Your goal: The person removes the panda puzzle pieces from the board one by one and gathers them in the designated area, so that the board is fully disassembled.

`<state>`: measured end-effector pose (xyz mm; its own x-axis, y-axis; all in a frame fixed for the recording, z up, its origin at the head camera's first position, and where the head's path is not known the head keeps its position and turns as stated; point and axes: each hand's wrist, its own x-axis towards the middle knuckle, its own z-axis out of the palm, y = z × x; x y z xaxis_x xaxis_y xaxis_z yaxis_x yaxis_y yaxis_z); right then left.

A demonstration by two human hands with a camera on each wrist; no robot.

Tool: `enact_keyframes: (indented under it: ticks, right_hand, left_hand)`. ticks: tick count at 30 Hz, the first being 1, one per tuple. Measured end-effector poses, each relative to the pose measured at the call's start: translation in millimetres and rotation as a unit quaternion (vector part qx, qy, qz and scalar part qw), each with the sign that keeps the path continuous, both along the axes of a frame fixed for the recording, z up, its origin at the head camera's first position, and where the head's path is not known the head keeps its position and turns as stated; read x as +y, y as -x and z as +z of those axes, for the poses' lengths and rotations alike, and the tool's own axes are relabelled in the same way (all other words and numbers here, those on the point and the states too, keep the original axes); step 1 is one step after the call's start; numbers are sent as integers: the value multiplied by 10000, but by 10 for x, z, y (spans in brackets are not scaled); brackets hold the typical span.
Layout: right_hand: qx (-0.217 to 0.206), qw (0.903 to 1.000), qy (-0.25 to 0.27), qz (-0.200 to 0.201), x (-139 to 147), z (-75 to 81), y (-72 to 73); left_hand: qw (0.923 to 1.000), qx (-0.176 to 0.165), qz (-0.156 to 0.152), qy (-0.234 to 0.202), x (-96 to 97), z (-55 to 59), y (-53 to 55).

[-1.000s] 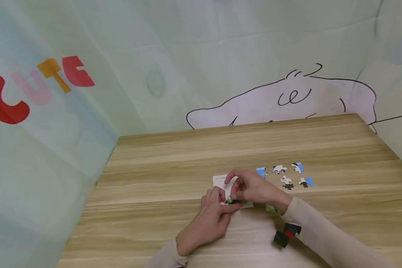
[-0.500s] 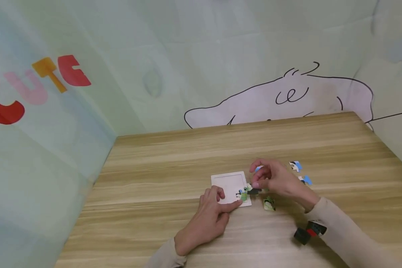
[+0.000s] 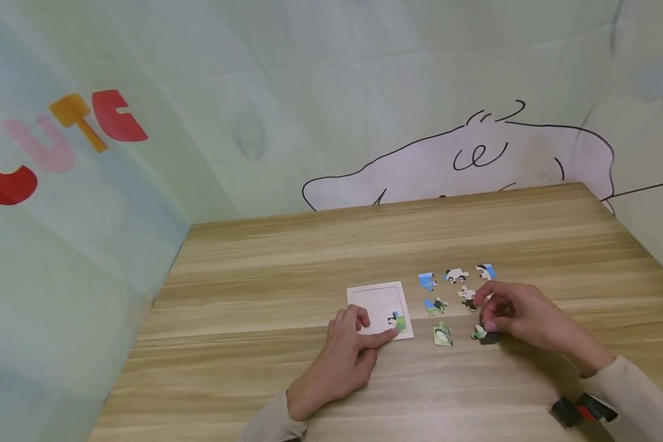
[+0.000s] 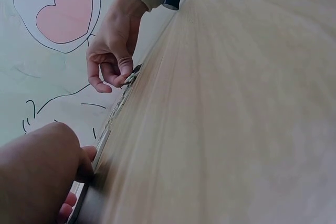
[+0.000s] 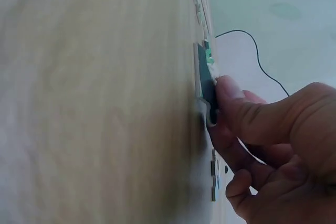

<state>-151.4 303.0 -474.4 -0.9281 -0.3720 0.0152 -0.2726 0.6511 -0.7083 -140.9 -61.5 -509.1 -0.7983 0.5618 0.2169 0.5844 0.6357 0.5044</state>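
Observation:
My left hand (image 3: 337,356) rests on the white puzzle tray (image 3: 367,296), its extended index finger pressing a green, white and blue jigsaw piece (image 3: 401,323) in the lower right corner. To the right, my right hand (image 3: 527,313) pinches a black, green and white jigsaw piece (image 3: 490,337) between thumb and fingers, low over the table. The right wrist view shows this dark piece (image 5: 206,77) tilted close to the wood, with the thumb on its face. In the left wrist view, the left hand (image 4: 42,166) lies at the tray's edge.
Loose jigsaw pieces lie between tray and right hand: a blue one (image 3: 427,281), panda-face piece (image 3: 455,275), blue-white piece (image 3: 485,271), white-black piece (image 3: 466,296), blue-green piece (image 3: 435,306) and green piece (image 3: 442,335). A black wrist device (image 3: 580,410) sits at the right sleeve.
My right hand has carried the black and green piece from over the tray rightward to beside the loose pieces, uncovering the tray's corner piece. The left hand has stayed in place.

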Motion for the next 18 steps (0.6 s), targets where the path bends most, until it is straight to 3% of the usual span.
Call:
enact_keyframes:
  ticks: [4, 13, 18]
  right_hand:
    - [297, 9995, -37, -55, -14, -27, -25]
    - [442, 9989, 23, -168, -150, 4, 55]
    - [620, 9968, 392, 305, -511, 29, 180]
  left_hand:
    - [10000, 8, 21, 25, -3, 9, 3]
    - [10000, 36, -38, -42, -6, 11, 9]
    - [9997, 201, -99, -100, -13, -2, 18]
